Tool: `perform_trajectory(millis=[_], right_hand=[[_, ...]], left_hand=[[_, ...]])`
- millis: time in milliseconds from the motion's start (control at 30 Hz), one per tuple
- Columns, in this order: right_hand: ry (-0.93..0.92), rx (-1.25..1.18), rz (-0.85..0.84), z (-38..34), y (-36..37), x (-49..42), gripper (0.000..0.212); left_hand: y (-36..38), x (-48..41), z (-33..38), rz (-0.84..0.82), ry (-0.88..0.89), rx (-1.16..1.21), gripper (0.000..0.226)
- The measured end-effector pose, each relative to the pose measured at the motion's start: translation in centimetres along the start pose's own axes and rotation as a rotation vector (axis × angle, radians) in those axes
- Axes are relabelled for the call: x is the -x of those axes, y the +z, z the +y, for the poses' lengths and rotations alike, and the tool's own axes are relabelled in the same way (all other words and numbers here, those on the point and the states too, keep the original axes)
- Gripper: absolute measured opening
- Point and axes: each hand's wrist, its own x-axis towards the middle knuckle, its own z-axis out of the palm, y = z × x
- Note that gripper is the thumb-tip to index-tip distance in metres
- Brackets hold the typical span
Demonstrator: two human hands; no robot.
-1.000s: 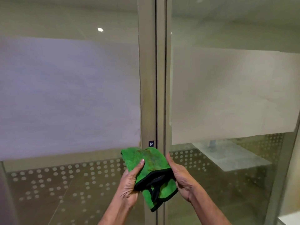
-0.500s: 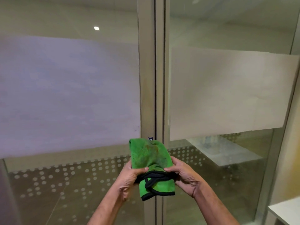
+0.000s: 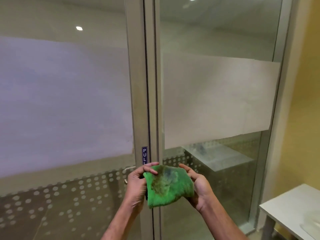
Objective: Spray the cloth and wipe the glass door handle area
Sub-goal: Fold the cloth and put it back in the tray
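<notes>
A green microfibre cloth (image 3: pixel 168 185) with dark stains is folded into a pad and held between both hands in front of the glass double door (image 3: pixel 216 101). My left hand (image 3: pixel 138 184) pinches its left edge with the thumb on top. My right hand (image 3: pixel 197 186) cups it from the right and below. Just left of my left hand, a metal door handle (image 3: pixel 129 169) sticks out of the left door's frame, partly hidden by my fingers. A blue PULL sticker (image 3: pixel 144 155) sits on the frame above the cloth. No spray bottle is in view.
The doors carry a wide frosted band (image 3: pixel 60 104) at chest height and a dotted pattern below. A white table corner (image 3: pixel 292 210) stands at the lower right beside a yellow wall (image 3: pixel 308 84).
The cloth has been refolded: its black-trimmed edge no longer shows and a flat stained face points up. The view has shifted, showing the PULL sticker, the handle and more of the table.
</notes>
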Motion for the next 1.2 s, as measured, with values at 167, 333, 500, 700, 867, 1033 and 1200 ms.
perform_trajectory(millis=[167,333,500,700,867,1033,1200], right_hand=[[0.059,0.201,-0.107,-2.6,-4.3,3.0,0.063],[-0.052,0.463,-0.025,-6.2,-9.9,5.5,0.067],[-0.237,0.470,0.229,-10.6,-17.4,8.3,0.064],[-0.428,0.515,0.434,-17.1,-27.7,11.9,0.067],[-0.428,0.549,0.508,-22.0,-36.2,14.7,0.065],[-0.397,0.521,0.598,-24.8,-43.1,17.5,0.058],[-0.353,0.461,0.723,-26.0,-48.0,18.9,0.077]], left_hand=[[4.5,0.4,-1.9,-0.085,0.004,-0.005,0.027],[10.9,0.4,-5.1,-0.130,-0.130,0.085,0.017],[19.8,0.6,-9.5,-0.160,-0.430,0.174,0.055],[32.5,3.7,-13.5,-0.309,-0.554,0.072,0.051],[42.5,5.9,-17.4,-0.369,-0.433,-0.194,0.031],[50.1,6.6,-22.5,-0.355,-0.440,-0.285,0.027],[55.9,6.3,-27.7,-0.376,-0.447,-0.369,0.032]])
